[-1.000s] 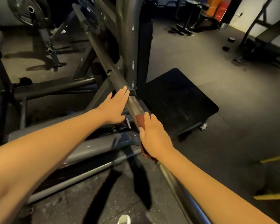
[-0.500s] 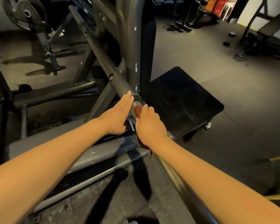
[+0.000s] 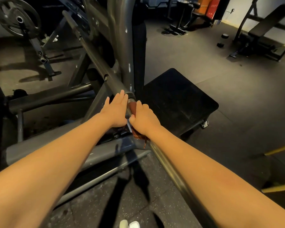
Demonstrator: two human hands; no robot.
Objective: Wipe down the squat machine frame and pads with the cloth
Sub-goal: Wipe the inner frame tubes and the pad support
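Under the right hand (image 3: 144, 120), whose fingers curl down and around it, a reddish-brown cloth (image 3: 133, 107) is wrapped on the long, round steel bar (image 3: 176, 176) of the squat machine; the cloth's loose tail hangs out below the wrist. Just left of that grip, close against its thumb, the left hand (image 3: 116, 112) lies flat with straight fingers on the same bar, holding nothing (it seems only to steady). The bar's long axis runs from beside the person's right forearm, through the grip, and away up-left into the machine. Just ahead of the gripping fingers sits a dull metal collar (image 3: 130, 96), and right beyond it the grey upright frame post (image 3: 120, 46) crosses the bar. A push forward therefore has little room; the bare length lies behind the grip, toward the person, and the right hand looks best placed to draw the cloth back along it. Right of the grip and lower lies a black square footplate (image 3: 176, 102); left and below, a grey flat frame beam (image 3: 56, 148).
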